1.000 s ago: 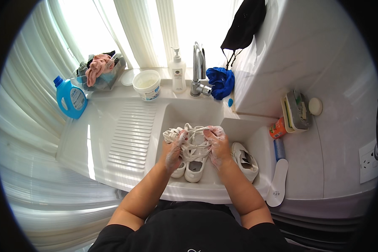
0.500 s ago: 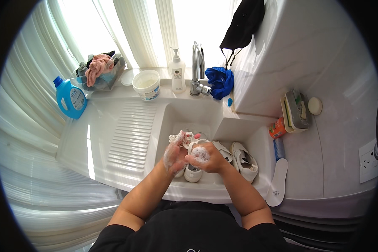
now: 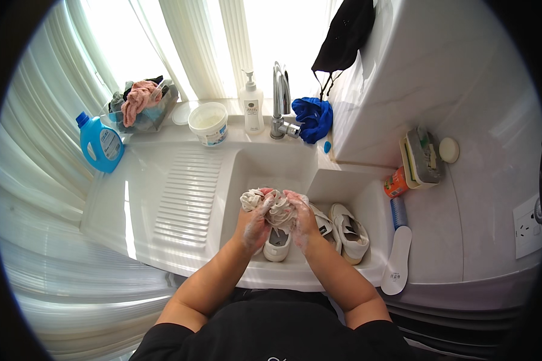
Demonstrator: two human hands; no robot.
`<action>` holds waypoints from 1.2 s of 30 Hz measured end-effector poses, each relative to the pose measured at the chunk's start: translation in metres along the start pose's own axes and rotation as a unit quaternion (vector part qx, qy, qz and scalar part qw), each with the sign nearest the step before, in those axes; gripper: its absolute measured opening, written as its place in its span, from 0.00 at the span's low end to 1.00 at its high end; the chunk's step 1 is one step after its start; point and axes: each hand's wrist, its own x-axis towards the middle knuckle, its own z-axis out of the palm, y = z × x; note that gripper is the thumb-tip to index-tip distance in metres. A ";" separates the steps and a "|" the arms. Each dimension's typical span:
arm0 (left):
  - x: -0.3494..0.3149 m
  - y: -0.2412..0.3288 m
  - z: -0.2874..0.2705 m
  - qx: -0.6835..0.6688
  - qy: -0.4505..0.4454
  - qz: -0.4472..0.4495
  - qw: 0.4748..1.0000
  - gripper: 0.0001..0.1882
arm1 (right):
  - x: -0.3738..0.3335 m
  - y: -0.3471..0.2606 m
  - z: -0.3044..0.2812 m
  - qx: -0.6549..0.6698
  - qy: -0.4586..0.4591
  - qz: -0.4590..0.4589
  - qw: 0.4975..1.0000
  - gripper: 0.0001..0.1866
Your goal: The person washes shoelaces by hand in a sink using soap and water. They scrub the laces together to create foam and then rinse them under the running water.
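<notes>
Over the sink basin, a soapy bundle of white shoelaces is gathered between my two hands. My left hand grips it from the left, and some loops stick out past its fingers. From the right, my right hand has its fingers curled round the other side of the bundle. Foam coats both hands. Below them, a white shoe lies in the sink, partly covered by the hands and laces. To the right rest another white shoe, half hidden by my right hand, and a white shoe in fuller view.
A ribbed washboard forms the sink's left side. Behind stand a white tub, a pump bottle, a chrome faucet and a blue cloth. A blue detergent bottle stands far left; an insole lies right.
My right hand has turned and moved slightly right, from a foam-covered closed fist to fingers round the laces. The lace bundle now shows more between both hands.
</notes>
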 end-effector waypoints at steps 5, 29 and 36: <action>-0.008 0.008 0.014 0.152 0.020 -0.047 0.987 0.13 | -0.007 -0.003 0.017 0.121 -0.062 0.104 0.985 0.21; -0.009 -0.002 0.019 0.009 0.156 -0.104 0.982 0.13 | 0.017 0.017 0.031 -0.438 0.085 -0.350 0.823 0.13; 0.008 -0.012 -0.039 -0.047 0.082 -0.125 0.988 0.14 | -0.002 0.028 0.056 -0.415 0.090 -0.443 0.790 0.16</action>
